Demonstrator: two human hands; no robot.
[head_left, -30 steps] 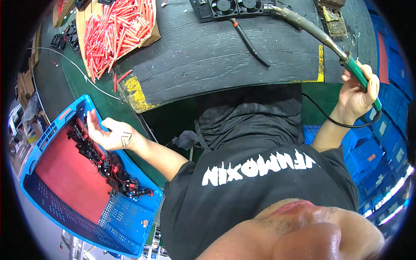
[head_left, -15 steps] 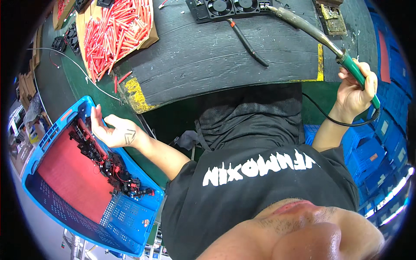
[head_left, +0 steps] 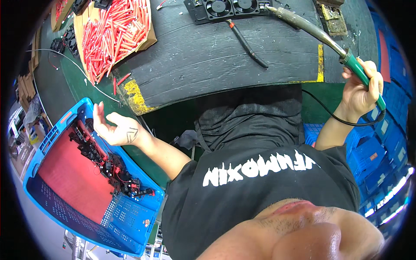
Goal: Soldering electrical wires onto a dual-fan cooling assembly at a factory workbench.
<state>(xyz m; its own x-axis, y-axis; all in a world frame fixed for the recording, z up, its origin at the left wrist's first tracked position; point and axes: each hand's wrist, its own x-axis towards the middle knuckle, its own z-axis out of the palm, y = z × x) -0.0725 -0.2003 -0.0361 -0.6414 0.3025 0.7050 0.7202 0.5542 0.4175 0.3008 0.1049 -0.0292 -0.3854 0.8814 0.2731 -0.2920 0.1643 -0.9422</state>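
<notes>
My right hand (head_left: 362, 89) is closed round the green handle of a soldering iron (head_left: 305, 29). The iron's tip touches or nearly touches the right end of a black twin-fan unit (head_left: 232, 8) at the table's far side. Below that unit lie cutters (head_left: 247, 44) with dark handles, untouched. Over the near rim of a blue crate (head_left: 32, 173), my left hand (head_left: 113, 127) has its fingers stretched and apart, with nothing visible in them. Black parts with red and dark wires (head_left: 116, 171) lie in the crate beside that hand, on a red sheet.
Many red tubes (head_left: 115, 37) fill a cardboard tray on the table's left, with loose ones by its corner. A grimy block with a yellow sponge (head_left: 333, 19) sits at the far right. The iron's black cord (head_left: 329, 113) hangs below my right hand. Blue crates (head_left: 368, 156) are stacked at right.
My right hand has shifted slightly right and down with the iron, whose tip stays at the fan unit's end. My left hand has moved only a little to the right.
</notes>
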